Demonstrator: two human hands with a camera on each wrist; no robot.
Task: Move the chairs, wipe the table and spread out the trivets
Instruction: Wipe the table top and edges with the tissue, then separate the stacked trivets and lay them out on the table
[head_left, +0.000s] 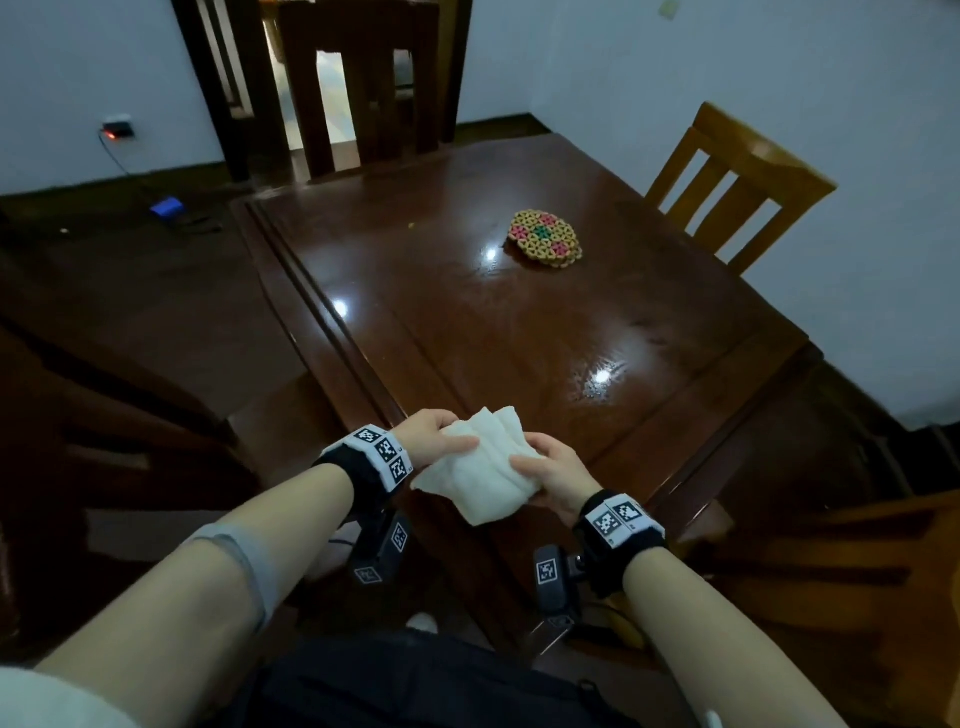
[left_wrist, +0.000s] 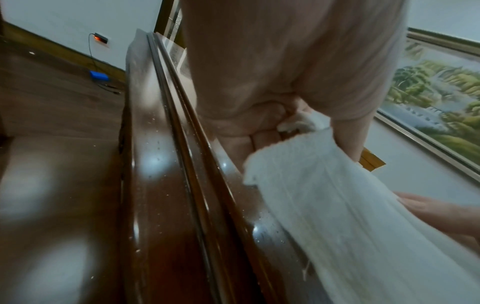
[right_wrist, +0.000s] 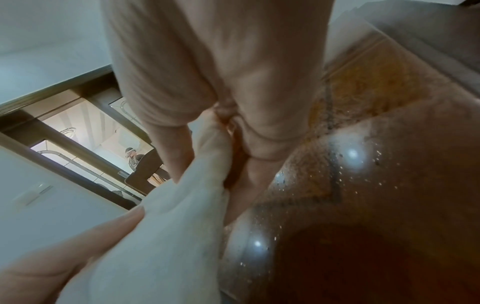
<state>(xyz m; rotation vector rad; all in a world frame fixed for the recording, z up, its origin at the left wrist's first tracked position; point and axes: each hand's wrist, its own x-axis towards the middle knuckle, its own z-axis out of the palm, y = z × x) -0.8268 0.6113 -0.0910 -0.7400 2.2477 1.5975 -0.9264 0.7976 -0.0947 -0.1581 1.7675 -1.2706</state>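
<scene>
A folded white cloth (head_left: 485, 465) hangs between both hands over the near edge of the dark glossy wooden table (head_left: 545, 332). My left hand (head_left: 436, 436) grips its left side, thumb lying across the top. My right hand (head_left: 550, 475) pinches its right side. The left wrist view shows the cloth (left_wrist: 350, 205) held in curled fingers above the table's moulded edge (left_wrist: 168, 164). In the right wrist view the cloth (right_wrist: 182, 216) is pinched above the wet tabletop. A stack of round woven trivets (head_left: 544, 240), tan with pink and green, lies at the table's far middle.
A light wooden chair (head_left: 727, 192) stands at the table's far right side. A dark chair (head_left: 363, 88) stands at the far end. More dark chairs sit at near left (head_left: 104, 415) and near right (head_left: 841, 545). A blue box (head_left: 167, 208) and cable lie on the floor.
</scene>
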